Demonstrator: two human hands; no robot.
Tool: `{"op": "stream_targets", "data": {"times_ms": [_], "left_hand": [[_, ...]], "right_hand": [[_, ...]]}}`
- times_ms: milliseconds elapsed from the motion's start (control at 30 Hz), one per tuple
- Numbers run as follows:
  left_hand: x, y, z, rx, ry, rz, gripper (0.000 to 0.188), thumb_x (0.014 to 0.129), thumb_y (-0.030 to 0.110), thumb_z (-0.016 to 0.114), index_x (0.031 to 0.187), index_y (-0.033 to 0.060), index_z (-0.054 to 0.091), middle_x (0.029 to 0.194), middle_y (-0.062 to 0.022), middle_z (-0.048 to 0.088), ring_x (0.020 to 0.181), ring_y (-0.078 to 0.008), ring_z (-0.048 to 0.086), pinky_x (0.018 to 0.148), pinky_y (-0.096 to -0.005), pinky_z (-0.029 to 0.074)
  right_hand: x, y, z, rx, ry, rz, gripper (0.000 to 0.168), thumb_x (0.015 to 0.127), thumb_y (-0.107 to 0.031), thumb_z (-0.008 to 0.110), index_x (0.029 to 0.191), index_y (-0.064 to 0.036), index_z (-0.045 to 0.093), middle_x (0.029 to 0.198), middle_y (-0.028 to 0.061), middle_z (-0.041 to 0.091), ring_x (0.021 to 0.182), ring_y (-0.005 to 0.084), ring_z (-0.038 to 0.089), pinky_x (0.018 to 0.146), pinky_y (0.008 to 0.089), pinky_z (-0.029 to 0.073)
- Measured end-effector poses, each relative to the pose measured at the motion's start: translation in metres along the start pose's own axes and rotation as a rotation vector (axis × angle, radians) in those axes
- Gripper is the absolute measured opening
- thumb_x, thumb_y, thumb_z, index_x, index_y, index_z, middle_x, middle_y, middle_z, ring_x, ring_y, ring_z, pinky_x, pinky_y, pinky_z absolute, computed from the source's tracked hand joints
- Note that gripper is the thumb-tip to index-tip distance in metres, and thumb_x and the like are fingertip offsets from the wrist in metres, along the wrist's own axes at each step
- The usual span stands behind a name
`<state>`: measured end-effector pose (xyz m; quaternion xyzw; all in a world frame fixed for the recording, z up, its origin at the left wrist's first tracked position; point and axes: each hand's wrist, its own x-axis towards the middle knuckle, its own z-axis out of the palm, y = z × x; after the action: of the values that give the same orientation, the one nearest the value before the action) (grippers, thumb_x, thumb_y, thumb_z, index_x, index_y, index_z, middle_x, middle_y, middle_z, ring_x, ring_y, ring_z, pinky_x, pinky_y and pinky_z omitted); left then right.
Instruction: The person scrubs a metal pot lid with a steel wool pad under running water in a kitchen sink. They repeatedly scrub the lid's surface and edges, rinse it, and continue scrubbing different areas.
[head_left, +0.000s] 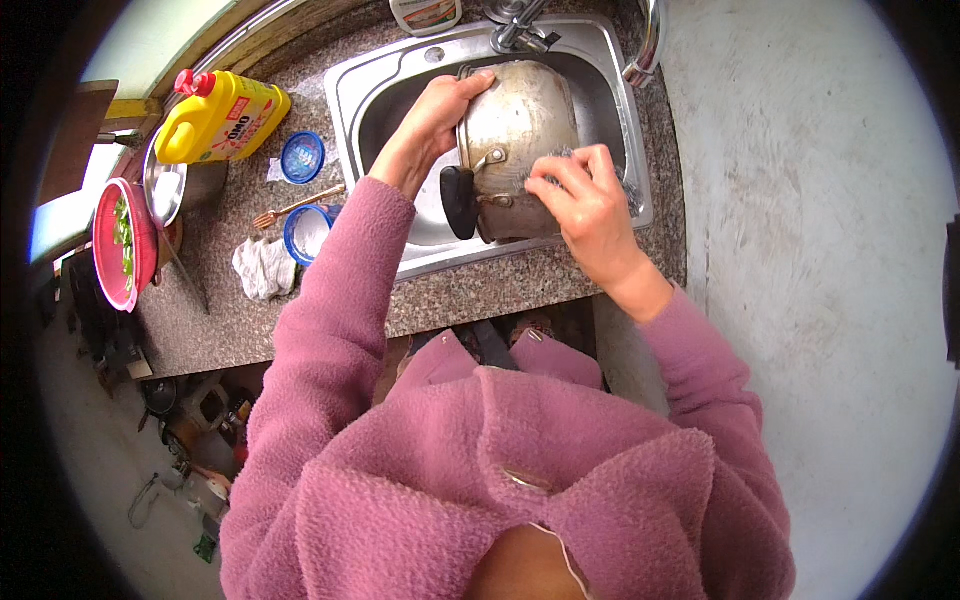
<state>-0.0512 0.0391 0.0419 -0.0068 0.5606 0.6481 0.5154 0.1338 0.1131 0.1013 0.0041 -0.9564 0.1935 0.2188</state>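
Note:
A worn metal pot (525, 112) lies tipped on its side over the stainless steel sink (431, 259), its black handle (457, 202) facing left and towards me. My left hand (435, 112) grips the pot's rim, the thumb on the outer wall and the fingers mostly hidden behind it. In my right hand (589, 195) is a steel wool scrubber (561, 156), pressed to the pot's side right of the handle. Most of the scrubber is hidden by my fingers.
Left on the granite counter are a yellow detergent bottle (232, 120), a blue lid (303, 157), a fork (296, 208), a blue-rimmed tub of white paste (309, 234), a white cloth (264, 268) and a pink basket (124, 247) of cut greens. The faucet (517, 34) stands behind the sink.

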Motion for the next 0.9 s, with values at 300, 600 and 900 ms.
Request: {"op": "stream_targets", "data": {"times_ms": [300, 600, 900], "left_hand": [[-0.002, 0.0, -0.003, 0.038, -0.092, 0.077, 0.017, 0.084, 0.013, 0.049, 0.086, -0.0021, 0.057, 0.076, -0.007, 0.06, 0.063, -0.0126, 0.059, 0.053, -0.0253, 0.05], [0.003, -0.003, -0.001, -0.158, -0.129, 0.014, 0.02, 0.086, 0.011, 0.042, 0.082, -0.0026, 0.057, 0.074, -0.0086, 0.058, 0.061, -0.0136, 0.057, 0.051, -0.0261, 0.048], [0.002, 0.002, 0.004, -0.298, -0.143, -0.017, 0.019, 0.087, 0.016, 0.043, 0.084, 0.0021, 0.056, 0.079, -0.0079, 0.058, 0.065, -0.0145, 0.058, 0.056, -0.0294, 0.051]], "right_hand": [[0.067, 0.034, 0.051, 0.065, 0.04, -0.056, 0.011, 0.068, -0.01, 0.053, 0.071, -0.012, 0.063, 0.076, 0.0017, 0.057, 0.078, 0.0221, 0.049, 0.069, 0.0311, 0.044], [0.077, 0.037, 0.056, 0.137, -0.008, -0.02, 0.009, 0.068, -0.011, 0.054, 0.07, -0.011, 0.062, 0.076, 0.0018, 0.058, 0.078, 0.0231, 0.049, 0.069, 0.0304, 0.044], [0.084, 0.041, 0.059, 0.116, -0.036, 0.041, 0.007, 0.068, -0.011, 0.059, 0.071, -0.013, 0.064, 0.078, 0.0019, 0.058, 0.077, 0.0234, 0.049, 0.069, 0.0303, 0.043]]}}
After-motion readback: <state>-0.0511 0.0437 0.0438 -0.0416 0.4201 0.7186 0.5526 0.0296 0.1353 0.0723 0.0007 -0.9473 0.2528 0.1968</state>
